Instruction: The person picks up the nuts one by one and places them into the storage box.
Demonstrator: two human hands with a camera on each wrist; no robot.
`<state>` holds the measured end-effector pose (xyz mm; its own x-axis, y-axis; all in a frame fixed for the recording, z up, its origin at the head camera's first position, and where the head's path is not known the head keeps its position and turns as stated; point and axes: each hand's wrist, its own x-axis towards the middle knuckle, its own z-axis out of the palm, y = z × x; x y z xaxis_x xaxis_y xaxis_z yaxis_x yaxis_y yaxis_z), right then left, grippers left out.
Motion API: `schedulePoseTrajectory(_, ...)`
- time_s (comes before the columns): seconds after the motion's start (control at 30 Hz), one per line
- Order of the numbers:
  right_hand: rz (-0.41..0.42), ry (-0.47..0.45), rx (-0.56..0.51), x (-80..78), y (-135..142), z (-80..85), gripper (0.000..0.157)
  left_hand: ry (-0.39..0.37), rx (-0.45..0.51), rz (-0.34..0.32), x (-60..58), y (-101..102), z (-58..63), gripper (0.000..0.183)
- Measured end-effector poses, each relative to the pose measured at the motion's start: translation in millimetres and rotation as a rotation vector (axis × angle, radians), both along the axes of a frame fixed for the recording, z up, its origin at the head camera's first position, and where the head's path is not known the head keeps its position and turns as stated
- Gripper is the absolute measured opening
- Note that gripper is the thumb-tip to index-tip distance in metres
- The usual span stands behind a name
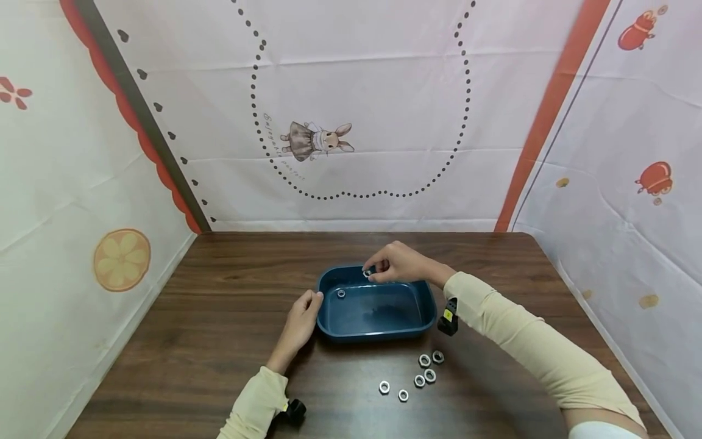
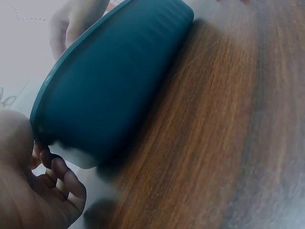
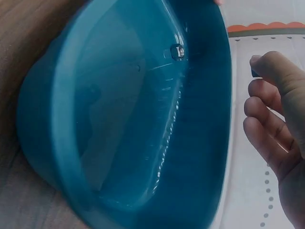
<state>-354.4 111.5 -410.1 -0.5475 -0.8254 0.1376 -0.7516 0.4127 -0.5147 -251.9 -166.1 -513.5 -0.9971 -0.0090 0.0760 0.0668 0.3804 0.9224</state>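
A dark blue rectangular basin (image 1: 378, 308) rests on the wooden table. At its left end, my left hand (image 1: 298, 320) holds the rim, thumb on top; in the left wrist view its curled fingers (image 2: 71, 183) sit under the edge. My right hand (image 1: 399, 263) is over the basin's far side and pinches a metal hex nut (image 1: 367, 274) between thumb and fingers. The right wrist view shows only a dark edge of that nut (image 3: 254, 73). Inside the basin, another nut (image 1: 341, 293) lies on the floor near the left end.
Several loose hex nuts (image 1: 425, 361) lie on the tabletop (image 1: 219, 341) in front of the basin, mostly toward its right. White printed cloth (image 1: 373, 134) hangs behind the table and along both sides.
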Motion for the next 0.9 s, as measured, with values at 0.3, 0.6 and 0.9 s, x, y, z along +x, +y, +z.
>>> schedulePoseTrajectory(0.3,0.063,0.031,0.115,-10.9,-16.3,-7.8,0.026,-0.003,-0.006,-0.001,2.2,0.0,-0.6,0.038)
schedulePoseTrajectory(0.6,0.117,0.054,0.232,-13.9,-37.3,-12.5,0.027,-0.007,-0.006,-0.006,4.5,1.3,-0.5,0.041)
schedulePoseTrajectory(0.9,0.128,0.132,0.362,-13.2,-52.4,-18.5,0.025,0.007,0.000,-0.008,7.3,-0.3,0.5,0.038)
